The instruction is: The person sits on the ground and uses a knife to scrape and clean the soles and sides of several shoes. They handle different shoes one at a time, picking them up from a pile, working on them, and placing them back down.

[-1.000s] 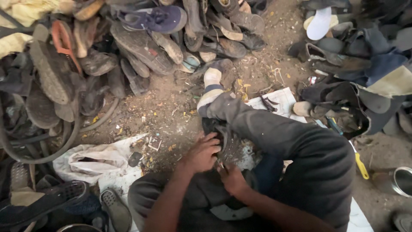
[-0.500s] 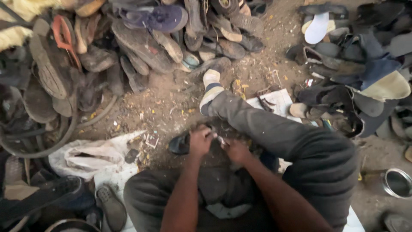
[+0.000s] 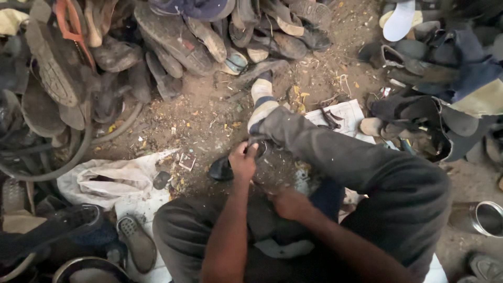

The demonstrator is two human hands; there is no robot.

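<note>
While you're sitting on the dirt with your right leg (image 3: 361,167) stretched forward, your left hand (image 3: 243,162) is curled down over the near end of a dark shoe (image 3: 224,166), fingers wrapped around its edge so it's a closed grip on the shoe. That shoe lies on the ground just in front of your lap, right beside the ankle of your outstretched leg, with its toe poking out to the left of your hand. Your right hand (image 3: 290,203) sits lower and closer to your body, bunched into a loose fist near your knee. Honestly I can't tell if it's holding anything, it's too blurred and the fingers are tucked under.

Around you it's basically shoe city. A big heap of worn shoes and soles (image 3: 173,36) runs across the top, and another dark pile (image 3: 435,110) sits off to your right. Your sock foot (image 3: 260,99) points up toward the heap. A sheet of paper (image 3: 346,116) lies just past your shin with a small dark scrap on it. To your left there's a crumpled white bag (image 3: 110,178), a grey shoe sole-up (image 3: 137,242) below it, and a curved rubber hoop (image 3: 78,152) further left. A shiny metal tin (image 3: 484,217) stands at the far right, well apart from both hands.
</note>
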